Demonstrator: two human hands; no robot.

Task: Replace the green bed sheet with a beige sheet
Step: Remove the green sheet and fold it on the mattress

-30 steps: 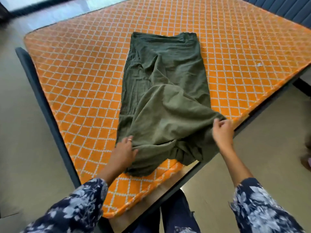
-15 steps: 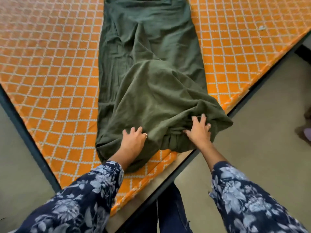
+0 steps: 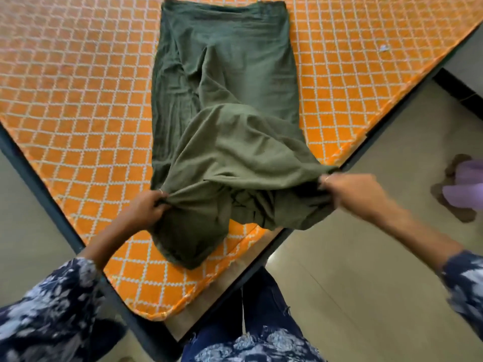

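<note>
The green bed sheet lies folded into a long strip down the middle of the orange mattress. Its near end is bunched and lifted. My left hand grips the sheet's near left edge above the mattress corner. My right hand grips the near right edge, out past the bed's side, and is blurred. The cloth stretches between both hands, and a lower layer hangs slack onto the mattress. No beige sheet is in view.
The mattress sits on a dark bed frame with a corner pointing at me. Beige floor surrounds it. A purple and brown object lies on the floor at the right. My legs stand at the bed corner.
Both hands went from lying on the bunched near end to gripping its edges. They have spread apart and lifted the cloth, the right hand swinging out past the bed's edge.
</note>
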